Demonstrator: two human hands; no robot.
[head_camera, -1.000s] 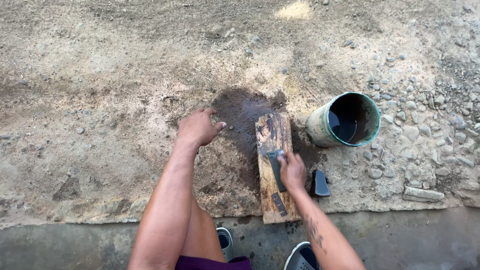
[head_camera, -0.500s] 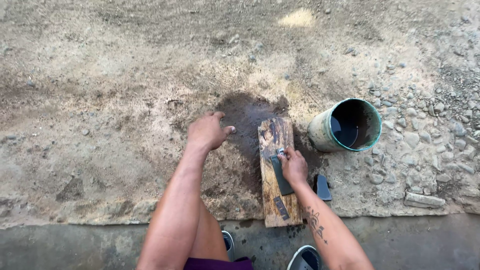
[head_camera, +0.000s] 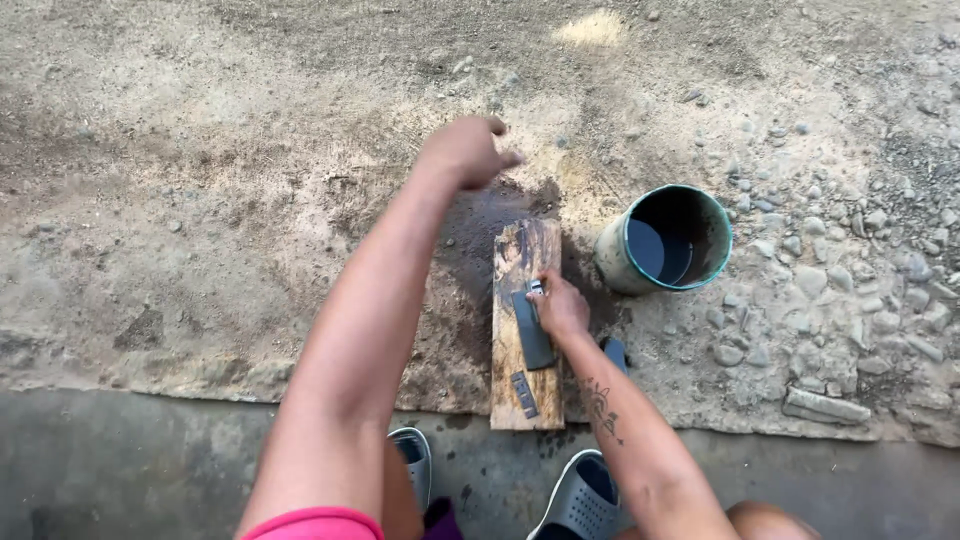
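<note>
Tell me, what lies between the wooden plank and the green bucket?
In the head view, only dark wet dirt separates plank from bucket.

One wooden plank (head_camera: 524, 330), one dark sharpening stone (head_camera: 531, 330), one green bucket (head_camera: 668, 240), two grey sandals (head_camera: 578, 497), two hands (head_camera: 466, 150).

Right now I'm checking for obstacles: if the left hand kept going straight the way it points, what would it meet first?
Probably nothing: beyond the left hand lies only bare dirt, though its height is unclear.

Bare arms, a dark tattoo (head_camera: 598, 408) on the right forearm, grey clogs (head_camera: 580, 497) on both feet, pink shorts (head_camera: 318, 524).
</note>
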